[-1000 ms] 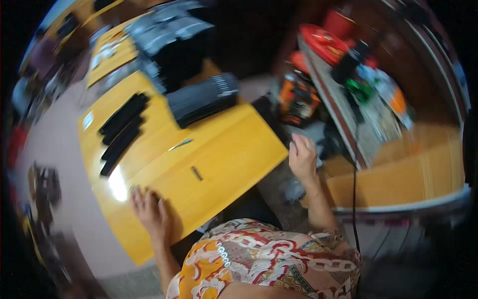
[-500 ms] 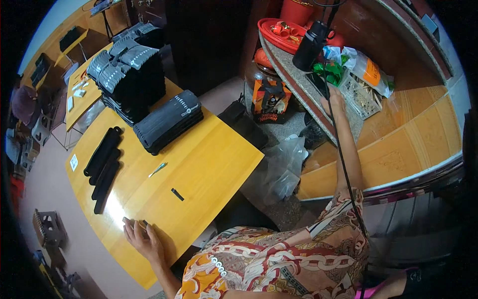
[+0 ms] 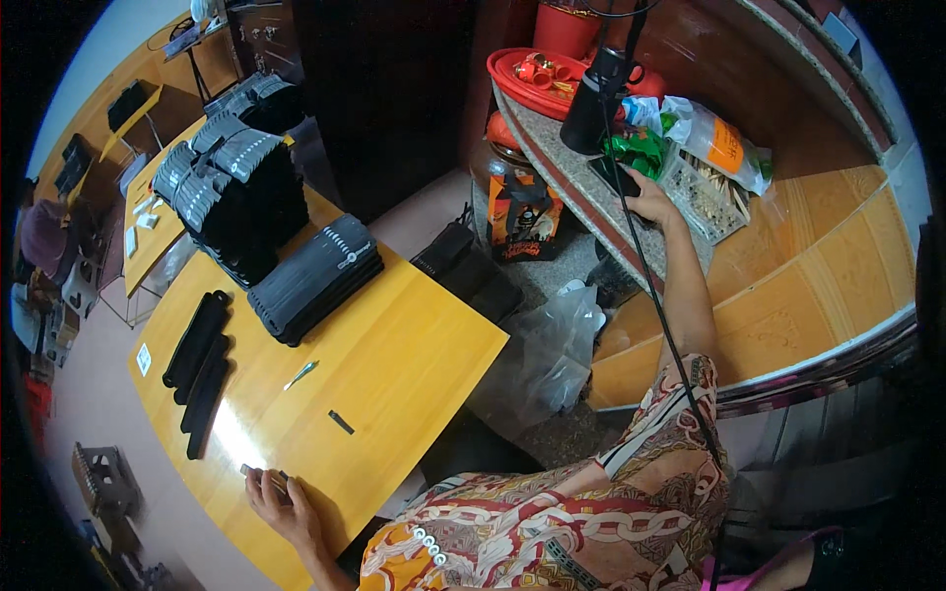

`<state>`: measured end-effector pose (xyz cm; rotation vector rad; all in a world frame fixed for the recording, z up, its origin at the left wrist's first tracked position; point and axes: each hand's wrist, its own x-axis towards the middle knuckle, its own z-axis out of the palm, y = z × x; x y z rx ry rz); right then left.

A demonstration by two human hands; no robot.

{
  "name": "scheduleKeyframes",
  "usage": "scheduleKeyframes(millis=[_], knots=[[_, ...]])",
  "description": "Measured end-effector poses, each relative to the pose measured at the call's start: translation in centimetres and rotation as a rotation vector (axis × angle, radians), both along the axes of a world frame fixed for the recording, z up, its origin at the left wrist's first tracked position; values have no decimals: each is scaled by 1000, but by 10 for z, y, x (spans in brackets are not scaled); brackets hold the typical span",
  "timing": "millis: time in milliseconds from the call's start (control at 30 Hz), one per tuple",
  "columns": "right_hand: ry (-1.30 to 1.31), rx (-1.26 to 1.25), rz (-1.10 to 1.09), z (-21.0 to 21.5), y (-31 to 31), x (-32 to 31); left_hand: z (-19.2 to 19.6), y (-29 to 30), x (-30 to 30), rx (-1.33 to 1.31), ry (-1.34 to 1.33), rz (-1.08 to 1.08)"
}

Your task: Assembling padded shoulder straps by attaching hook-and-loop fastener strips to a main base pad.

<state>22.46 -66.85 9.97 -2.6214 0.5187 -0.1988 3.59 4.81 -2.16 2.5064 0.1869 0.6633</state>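
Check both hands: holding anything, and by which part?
Left hand lies flat on the yellow table over a small dark piece, no clear grip. Right hand rests on a dark flat object on the stone counter; grip can't be told.

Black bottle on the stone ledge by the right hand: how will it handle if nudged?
The bottle is tall and narrow, so probably tippy. It stands near the ledge edge, so it could fall. A cable runs past it and may snag. The right hand lies just below it.

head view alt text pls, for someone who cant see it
Seen from above, a person in a patterned top rests the left hand on the near edge of a yellow table while the right hand reaches to a dark flat object on a stone ledge beside a black bottle. Stacks of black parts lie on the table.
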Motion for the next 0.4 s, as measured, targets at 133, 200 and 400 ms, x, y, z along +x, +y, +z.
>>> scheduleKeyframes(millis=[133,200,400], knots=[[-24,-77,-7,-2,-2,5,2,-4,1,-64,18,26],[20,-7,-21,1,0,6,3,-3,0,-36,45,22],[-56,30,52,-6,-11,3,-13,3,3,-145,-15,-11]])
